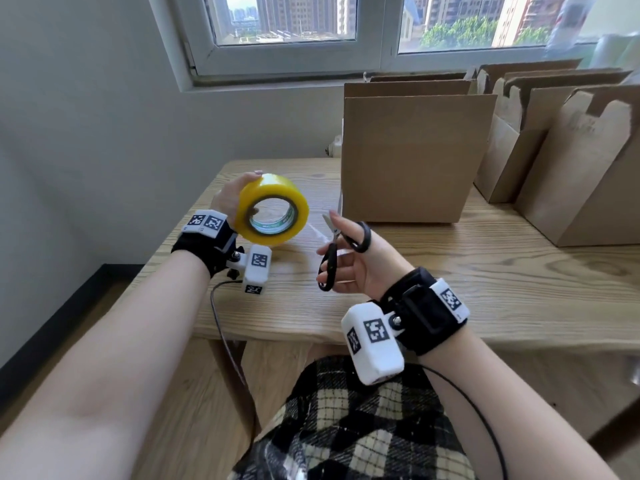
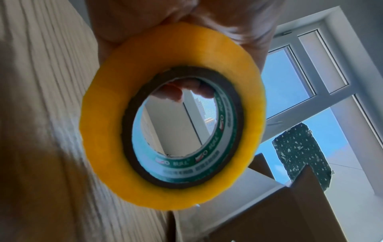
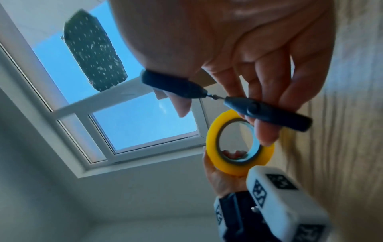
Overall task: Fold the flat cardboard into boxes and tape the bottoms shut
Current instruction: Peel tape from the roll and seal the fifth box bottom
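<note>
The left hand (image 1: 228,199) grips a yellow tape roll (image 1: 273,209) above the bench (image 1: 450,271). The right hand (image 1: 349,261) holds black scissors (image 1: 334,251), fingers curled through the handles. A folded box (image 1: 415,157) stands behind; its inside is hidden, maybe taped.

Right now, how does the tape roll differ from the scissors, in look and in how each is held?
The tape roll is a yellow ring, gripped by the left hand; the scissors are black-handled with metal blades, their loops on the right hand's thumb and fingers. Both are held above the wooden table.
</note>
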Available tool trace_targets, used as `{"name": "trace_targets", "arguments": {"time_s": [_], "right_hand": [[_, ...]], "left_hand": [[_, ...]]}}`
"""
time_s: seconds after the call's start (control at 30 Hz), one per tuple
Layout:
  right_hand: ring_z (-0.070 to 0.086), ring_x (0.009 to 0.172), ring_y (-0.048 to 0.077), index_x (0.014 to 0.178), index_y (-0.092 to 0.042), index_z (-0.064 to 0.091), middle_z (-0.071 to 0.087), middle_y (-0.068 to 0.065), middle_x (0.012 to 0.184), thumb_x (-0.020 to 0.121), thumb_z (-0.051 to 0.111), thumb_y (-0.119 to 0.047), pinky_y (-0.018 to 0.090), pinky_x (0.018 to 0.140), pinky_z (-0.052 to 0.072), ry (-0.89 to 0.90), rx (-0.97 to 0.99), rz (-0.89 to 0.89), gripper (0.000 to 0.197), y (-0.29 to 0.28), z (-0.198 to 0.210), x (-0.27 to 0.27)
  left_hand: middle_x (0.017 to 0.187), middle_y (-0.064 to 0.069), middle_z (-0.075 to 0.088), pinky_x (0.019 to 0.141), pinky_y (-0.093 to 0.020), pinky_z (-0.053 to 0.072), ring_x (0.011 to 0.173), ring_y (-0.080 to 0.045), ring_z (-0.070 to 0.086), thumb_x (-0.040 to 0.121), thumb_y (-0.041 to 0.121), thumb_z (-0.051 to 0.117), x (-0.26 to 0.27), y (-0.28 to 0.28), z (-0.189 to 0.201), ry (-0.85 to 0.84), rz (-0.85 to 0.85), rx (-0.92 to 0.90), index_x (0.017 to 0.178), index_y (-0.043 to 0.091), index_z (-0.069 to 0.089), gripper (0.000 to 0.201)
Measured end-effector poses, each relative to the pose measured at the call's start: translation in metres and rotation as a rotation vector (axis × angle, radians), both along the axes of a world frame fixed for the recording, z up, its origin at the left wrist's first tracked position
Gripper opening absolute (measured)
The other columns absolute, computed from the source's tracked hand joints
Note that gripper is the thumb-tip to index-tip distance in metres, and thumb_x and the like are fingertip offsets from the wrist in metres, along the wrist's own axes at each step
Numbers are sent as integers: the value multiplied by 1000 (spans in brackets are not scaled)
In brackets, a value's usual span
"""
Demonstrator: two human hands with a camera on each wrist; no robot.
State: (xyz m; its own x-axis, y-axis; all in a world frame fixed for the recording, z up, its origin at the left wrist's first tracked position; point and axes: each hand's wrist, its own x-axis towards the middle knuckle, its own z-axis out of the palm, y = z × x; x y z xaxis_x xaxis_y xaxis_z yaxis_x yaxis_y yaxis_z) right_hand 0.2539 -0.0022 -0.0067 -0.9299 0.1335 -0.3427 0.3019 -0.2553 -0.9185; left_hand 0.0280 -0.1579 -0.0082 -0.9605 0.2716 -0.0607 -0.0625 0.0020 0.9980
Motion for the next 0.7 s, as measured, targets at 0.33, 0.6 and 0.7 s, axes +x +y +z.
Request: {"name": "trace_targets", "arguments": {"time_s": [0.33, 0.6, 0.7], "right_hand": [[63, 60, 21, 101, -5, 61, 61, 9, 73, 83, 62, -66, 28, 60, 51, -35, -91, 112, 63, -23, -11, -9], [70, 62, 22, 95, -9, 64, 63, 7, 75, 86, 63, -60, 33, 71, 53, 81, 59, -218, 52, -17, -11, -26], [71, 77, 28, 101, -12, 62, 61, 9, 84, 90, 61, -54, 35, 73, 55, 86, 9, -203, 44, -19, -9, -31]], "left_hand": [[72, 4, 57, 56, -25, 39, 64, -11, 53, 95, 36, 59, 4, -27, -7, -47, 18, 174, 92, 29, 67, 11], [100, -5, 64, 56, -20, 55, 79, -17, 60, 98, 17, 57, 1, -34, 16, 99, -48, -118, 112, 11, 66, 18], [99, -7, 70, 66, -24, 53, 85, -17, 65, 92, -5, 55, -6, -32, 36, 296, -57, -323, 104, 14, 69, 26]]}}
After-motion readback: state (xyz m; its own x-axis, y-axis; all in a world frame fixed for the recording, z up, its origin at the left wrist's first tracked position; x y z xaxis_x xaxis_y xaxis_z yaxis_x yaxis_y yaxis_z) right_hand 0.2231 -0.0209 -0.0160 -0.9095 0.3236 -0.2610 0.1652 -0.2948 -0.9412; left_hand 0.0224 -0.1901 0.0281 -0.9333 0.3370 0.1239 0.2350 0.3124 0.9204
